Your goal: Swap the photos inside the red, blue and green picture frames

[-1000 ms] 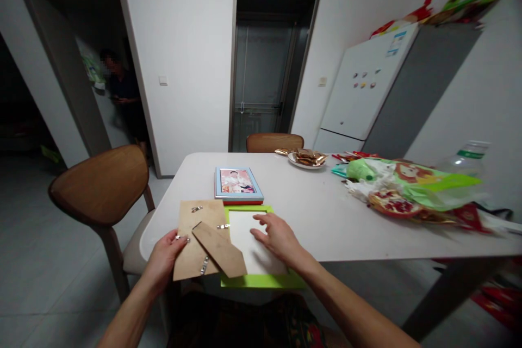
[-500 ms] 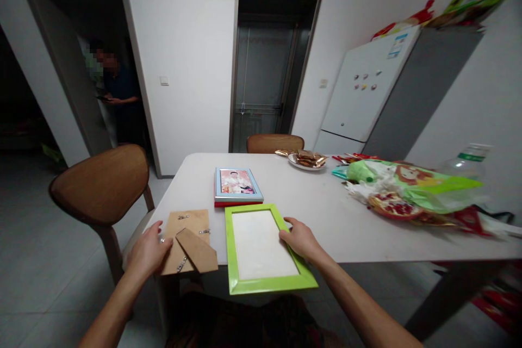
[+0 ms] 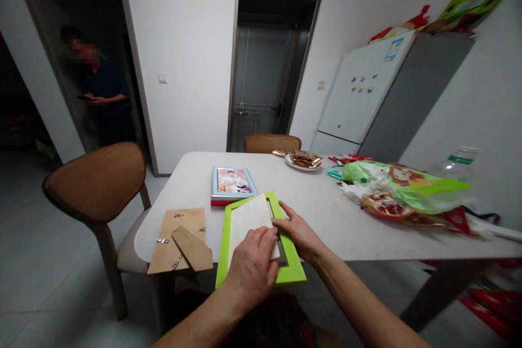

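My left hand grips a white sheet, which lies tilted across the opening of a lime-green picture frame. My right hand holds the frame's right bar, with its fingertips at the sheet's edge. The frame's lower left part is partly hidden behind the sheet and my left hand. To the left, a brown backing board with metal clips and a hinged strut lies flat on the table, touching neither hand. Beyond the frame lies a framed photo with a pale blue border.
The white table also holds a plate of wrapped snacks, plastic bags, and a water bottle. A wooden chair stands left of the table. A person holding a phone stands in the doorway.
The green frame has turned and moved toward the backing board. My left hand has left the board and taken the white sheet, now tilted across the frame. The board stays in place.
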`<state>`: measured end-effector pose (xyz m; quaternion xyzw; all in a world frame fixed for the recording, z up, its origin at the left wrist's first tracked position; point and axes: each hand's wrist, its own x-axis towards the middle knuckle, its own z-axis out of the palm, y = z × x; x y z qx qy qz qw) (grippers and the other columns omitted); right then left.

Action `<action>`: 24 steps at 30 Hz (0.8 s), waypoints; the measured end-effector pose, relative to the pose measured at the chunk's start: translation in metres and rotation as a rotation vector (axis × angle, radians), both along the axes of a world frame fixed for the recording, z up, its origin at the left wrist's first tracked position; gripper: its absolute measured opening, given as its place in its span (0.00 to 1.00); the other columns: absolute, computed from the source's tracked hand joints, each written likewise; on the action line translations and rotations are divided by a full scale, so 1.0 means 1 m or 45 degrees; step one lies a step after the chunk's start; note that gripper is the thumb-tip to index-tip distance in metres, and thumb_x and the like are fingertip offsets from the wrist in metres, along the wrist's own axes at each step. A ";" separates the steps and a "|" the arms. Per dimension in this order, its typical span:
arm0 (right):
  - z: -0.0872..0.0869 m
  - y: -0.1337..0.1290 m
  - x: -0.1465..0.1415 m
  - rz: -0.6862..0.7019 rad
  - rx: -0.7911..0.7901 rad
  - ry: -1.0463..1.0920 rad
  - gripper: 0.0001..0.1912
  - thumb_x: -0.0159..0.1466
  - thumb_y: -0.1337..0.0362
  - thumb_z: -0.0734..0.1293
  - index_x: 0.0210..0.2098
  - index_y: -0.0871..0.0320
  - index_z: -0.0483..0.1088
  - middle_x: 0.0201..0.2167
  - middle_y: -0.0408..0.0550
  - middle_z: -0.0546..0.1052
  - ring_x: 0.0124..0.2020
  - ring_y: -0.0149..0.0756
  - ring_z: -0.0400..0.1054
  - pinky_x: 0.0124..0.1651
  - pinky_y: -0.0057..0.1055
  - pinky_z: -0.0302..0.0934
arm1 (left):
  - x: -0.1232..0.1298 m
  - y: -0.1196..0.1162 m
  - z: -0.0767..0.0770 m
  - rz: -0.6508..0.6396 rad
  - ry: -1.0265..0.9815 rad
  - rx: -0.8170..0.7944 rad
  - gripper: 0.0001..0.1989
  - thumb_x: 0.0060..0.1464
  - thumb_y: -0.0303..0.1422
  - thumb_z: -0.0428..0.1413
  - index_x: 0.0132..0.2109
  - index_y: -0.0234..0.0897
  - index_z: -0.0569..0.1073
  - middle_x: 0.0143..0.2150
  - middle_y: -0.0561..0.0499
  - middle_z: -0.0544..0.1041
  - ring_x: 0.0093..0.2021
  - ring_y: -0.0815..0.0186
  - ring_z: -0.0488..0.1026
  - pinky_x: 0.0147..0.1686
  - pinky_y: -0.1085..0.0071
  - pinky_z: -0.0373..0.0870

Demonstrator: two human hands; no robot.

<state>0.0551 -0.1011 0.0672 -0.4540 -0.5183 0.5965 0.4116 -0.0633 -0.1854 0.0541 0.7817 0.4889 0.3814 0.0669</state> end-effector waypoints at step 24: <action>-0.067 0.049 0.032 -0.237 0.504 -1.507 0.23 0.51 0.62 0.58 0.45 0.65 0.67 0.37 0.56 0.74 0.37 0.41 0.67 0.37 0.30 0.56 | -0.104 -0.023 -0.029 0.809 0.437 -0.340 0.20 0.47 0.35 0.48 0.49 0.33 0.64 0.41 0.43 0.71 0.45 0.56 0.64 0.45 0.60 0.56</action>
